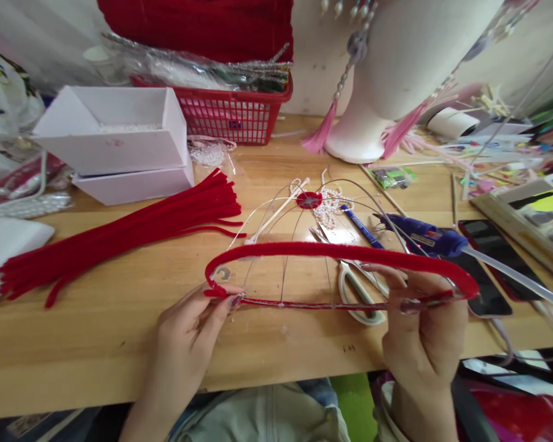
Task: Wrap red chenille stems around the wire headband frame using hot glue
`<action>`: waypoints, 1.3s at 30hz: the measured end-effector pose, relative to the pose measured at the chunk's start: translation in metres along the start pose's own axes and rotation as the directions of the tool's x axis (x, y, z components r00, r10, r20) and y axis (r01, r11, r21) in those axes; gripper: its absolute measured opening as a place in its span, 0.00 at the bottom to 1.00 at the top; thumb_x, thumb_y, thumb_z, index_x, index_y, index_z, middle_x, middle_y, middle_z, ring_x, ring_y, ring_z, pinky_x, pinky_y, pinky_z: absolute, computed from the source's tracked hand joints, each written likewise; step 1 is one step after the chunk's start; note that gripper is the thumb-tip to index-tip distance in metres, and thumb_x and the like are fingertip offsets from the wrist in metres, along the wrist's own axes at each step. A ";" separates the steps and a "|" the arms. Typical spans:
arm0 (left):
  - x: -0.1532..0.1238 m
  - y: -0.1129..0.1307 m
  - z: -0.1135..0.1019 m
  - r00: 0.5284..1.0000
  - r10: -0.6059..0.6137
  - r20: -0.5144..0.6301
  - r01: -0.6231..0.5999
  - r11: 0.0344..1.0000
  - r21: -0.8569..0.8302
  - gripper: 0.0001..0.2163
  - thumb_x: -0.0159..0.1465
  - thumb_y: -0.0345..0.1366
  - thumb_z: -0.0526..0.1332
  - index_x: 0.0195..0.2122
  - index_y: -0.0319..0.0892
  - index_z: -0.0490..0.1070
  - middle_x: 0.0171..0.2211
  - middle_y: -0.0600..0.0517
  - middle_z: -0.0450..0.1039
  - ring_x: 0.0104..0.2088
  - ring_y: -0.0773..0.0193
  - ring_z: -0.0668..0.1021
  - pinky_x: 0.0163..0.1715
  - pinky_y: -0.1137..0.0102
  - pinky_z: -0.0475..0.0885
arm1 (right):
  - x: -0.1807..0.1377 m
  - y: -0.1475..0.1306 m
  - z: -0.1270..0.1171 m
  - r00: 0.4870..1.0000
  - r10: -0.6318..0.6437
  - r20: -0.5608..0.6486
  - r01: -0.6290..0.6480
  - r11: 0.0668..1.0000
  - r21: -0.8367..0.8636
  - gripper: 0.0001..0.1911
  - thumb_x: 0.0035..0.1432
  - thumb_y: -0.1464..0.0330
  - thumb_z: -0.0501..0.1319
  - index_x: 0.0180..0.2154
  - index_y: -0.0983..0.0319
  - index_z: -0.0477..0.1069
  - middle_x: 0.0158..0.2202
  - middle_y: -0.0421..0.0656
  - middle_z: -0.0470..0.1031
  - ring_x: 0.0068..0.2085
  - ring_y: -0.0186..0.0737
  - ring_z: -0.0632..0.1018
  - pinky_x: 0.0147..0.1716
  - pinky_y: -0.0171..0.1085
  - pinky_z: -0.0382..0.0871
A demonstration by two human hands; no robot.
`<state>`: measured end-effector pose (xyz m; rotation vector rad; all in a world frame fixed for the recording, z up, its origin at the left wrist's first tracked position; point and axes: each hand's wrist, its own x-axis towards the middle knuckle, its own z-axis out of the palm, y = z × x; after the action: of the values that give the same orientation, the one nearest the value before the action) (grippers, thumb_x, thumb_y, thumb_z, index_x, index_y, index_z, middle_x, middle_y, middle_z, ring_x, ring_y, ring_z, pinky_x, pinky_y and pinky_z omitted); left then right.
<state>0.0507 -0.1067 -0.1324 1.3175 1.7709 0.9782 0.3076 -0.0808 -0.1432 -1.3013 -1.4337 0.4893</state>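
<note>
Between my hands is a dome-shaped wire frame point(332, 248) whose oval rim is lined with red pipe cleaner. Thin wires run from the rim to a small red disc point(309, 200) at the far end. My left hand point(196, 325) pinches the near left part of the rim, where a loose red end shows. The right hand point(424, 325) grips the rim's right side, fingers closed around it. White-handled scissors point(362, 301) lie on the table behind the rim, partly hidden by it. To the left rests a bundle of red pipe cleaners point(129, 230).
A blue glue gun point(424, 233) and two phones point(507, 258) lie at right. Behind the frame are a blue pen point(362, 226) and pearl strings point(329, 209). White boxes point(133, 150), a red basket point(239, 113) and a white mannequin head point(387, 73) stand farther back.
</note>
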 end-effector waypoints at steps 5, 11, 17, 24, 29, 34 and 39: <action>-0.003 0.001 0.002 0.999 0.022 -0.025 -0.021 0.999 0.036 0.06 0.67 0.36 0.61 0.37 0.50 0.79 0.37 0.56 0.85 0.38 0.61 0.85 0.44 0.71 0.78 | -0.003 -0.002 -0.023 0.976 0.052 0.211 -0.039 0.997 -0.065 0.27 0.58 0.65 0.69 0.59 0.54 0.68 0.54 0.50 0.72 0.52 0.52 0.77 0.51 0.54 0.74; -0.001 -0.009 0.002 0.982 0.186 -0.027 -0.183 0.978 0.096 0.06 0.68 0.37 0.60 0.39 0.49 0.78 0.35 0.58 0.85 0.35 0.62 0.86 0.38 0.74 0.80 | -0.011 0.003 -0.028 0.973 0.095 0.209 -0.083 0.994 -0.066 0.17 0.59 0.68 0.70 0.50 0.56 0.73 0.42 0.45 0.74 0.42 0.46 0.78 0.41 0.46 0.77; 0.003 -0.016 0.001 0.937 0.346 -0.040 -0.337 0.930 0.148 0.06 0.69 0.35 0.61 0.40 0.49 0.77 0.36 0.60 0.85 0.32 0.66 0.86 0.35 0.77 0.80 | -0.013 0.006 -0.020 0.971 0.092 0.220 -0.081 0.995 -0.060 0.08 0.63 0.70 0.66 0.44 0.56 0.74 0.39 0.44 0.77 0.40 0.46 0.79 0.39 0.46 0.77; 0.004 -0.016 0.005 0.912 0.407 -0.056 -0.393 0.904 0.169 0.06 0.69 0.32 0.60 0.40 0.49 0.77 0.36 0.59 0.85 0.36 0.65 0.86 0.38 0.76 0.80 | -0.014 0.010 -0.014 0.981 0.067 0.180 -0.064 0.998 -0.022 0.08 0.64 0.73 0.64 0.43 0.55 0.74 0.38 0.41 0.78 0.38 0.41 0.79 0.42 0.43 0.76; 0.004 -0.017 0.005 0.892 0.448 -0.061 -0.428 0.880 0.207 0.07 0.69 0.31 0.60 0.40 0.49 0.76 0.38 0.58 0.85 0.35 0.64 0.86 0.39 0.74 0.80 | -0.018 0.015 -0.013 0.988 0.083 0.126 -0.081 0.996 -0.024 0.09 0.61 0.73 0.66 0.43 0.57 0.75 0.37 0.43 0.78 0.39 0.44 0.80 0.42 0.45 0.76; 0.002 -0.016 0.006 0.879 0.471 -0.079 -0.444 0.867 0.227 0.07 0.69 0.31 0.60 0.41 0.49 0.76 0.38 0.58 0.85 0.36 0.64 0.86 0.40 0.73 0.80 | -0.025 0.021 -0.014 0.993 0.051 0.105 -0.053 0.999 0.014 0.13 0.60 0.76 0.65 0.45 0.56 0.75 0.39 0.42 0.79 0.43 0.43 0.81 0.45 0.42 0.78; -0.002 -0.019 0.008 0.831 0.546 -0.106 -0.497 0.814 0.299 0.06 0.68 0.31 0.60 0.41 0.46 0.76 0.35 0.55 0.84 0.35 0.61 0.86 0.39 0.71 0.81 | -0.025 0.015 -0.019 0.989 -0.003 0.151 0.004 1.000 -0.007 0.12 0.61 0.77 0.65 0.43 0.55 0.74 0.39 0.40 0.80 0.43 0.41 0.81 0.46 0.40 0.77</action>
<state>0.0497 -0.1111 -0.1530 2.0167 1.7489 1.2253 0.3264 -0.1045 -0.1607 -1.2896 -1.5632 0.5914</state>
